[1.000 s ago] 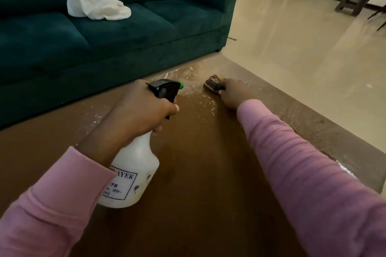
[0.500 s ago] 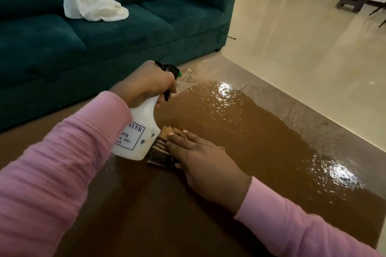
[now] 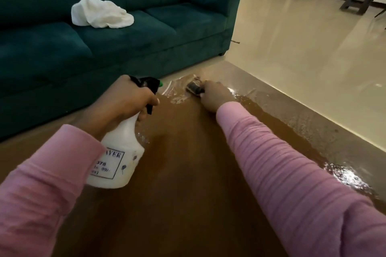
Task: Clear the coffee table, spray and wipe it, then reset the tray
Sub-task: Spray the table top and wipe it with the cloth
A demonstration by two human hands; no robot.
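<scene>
Held a white plastic spray bottle with a black trigger head at left of centre, the left hand wrapped round its neck, one finger hooked on the trigger, nozzle aimed toward the upper centre of the frame. Had the right hand stretched to upper centre, resting on a small dark wiping pad that touched the wet far corner of the glossy brown coffee table; could not tell whether the fingers curled round the pad or pressed it flat. Judged the bottle light and stiff-walled, possibly slick where wet, best taken at the neck just under the trigger head. Judged the pad soft, limp and sodden, best driven from above under a flat palm, not pinched at an edge. Noted pooled liquid glaring at the right edge, hence probably a slippery top. Noted a crumpled white cloth on the teal fabric sofa, upper left, well apart from the table.
</scene>
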